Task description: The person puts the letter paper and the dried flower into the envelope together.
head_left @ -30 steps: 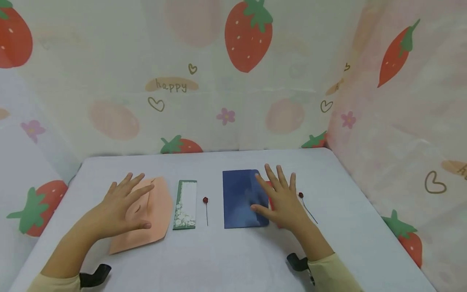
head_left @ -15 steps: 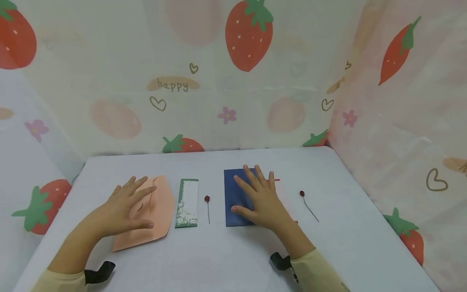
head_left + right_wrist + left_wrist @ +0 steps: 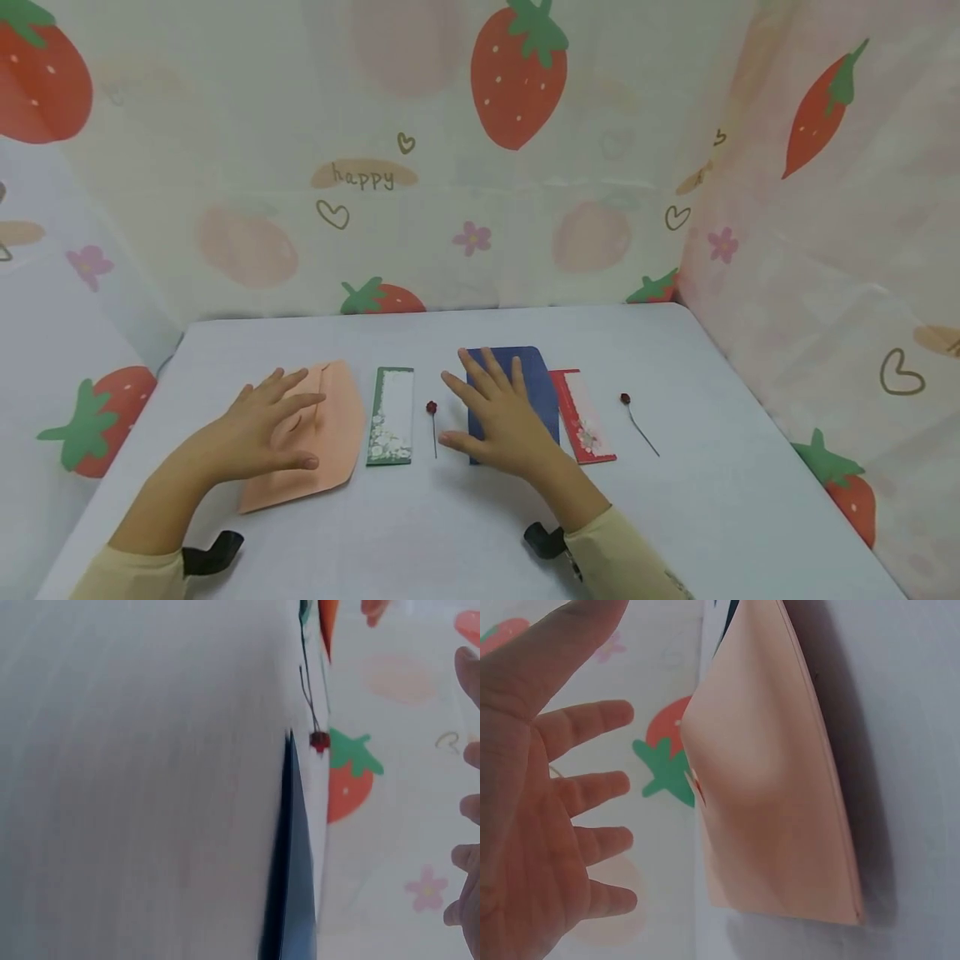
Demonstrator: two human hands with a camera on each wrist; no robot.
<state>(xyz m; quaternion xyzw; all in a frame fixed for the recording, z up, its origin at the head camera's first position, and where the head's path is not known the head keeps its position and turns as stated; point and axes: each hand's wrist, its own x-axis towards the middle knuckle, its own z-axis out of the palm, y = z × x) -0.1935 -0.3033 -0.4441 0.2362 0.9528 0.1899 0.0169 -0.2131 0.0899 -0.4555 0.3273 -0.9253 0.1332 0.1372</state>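
My left hand (image 3: 251,437) hovers with spread fingers over a peach envelope (image 3: 341,433) at the left of the table. In the left wrist view that envelope (image 3: 772,787) stands apart from the fingers. Over a dark blue envelope (image 3: 536,392) my right hand (image 3: 502,421) is held spread, covering its left and lower part. The right wrist view has the blue envelope (image 3: 298,885) edge-on and the fingers (image 3: 469,806) at the right border, away from it. A thin-stemmed red dried flower (image 3: 432,408) lies just left of the right hand. Neither hand holds anything.
Between the envelopes lies a green-bordered floral card (image 3: 392,417). Right of the blue envelope are a red-bordered card (image 3: 588,425) and a second red flower (image 3: 626,400). A white cloth covers the table (image 3: 720,500). Strawberry-print sheets (image 3: 517,200) stand behind and beside it.
My right hand has moved left across the blue envelope, uncovering the red-bordered card. My left hand keeps its place over the peach envelope. The head view has shifted slightly.
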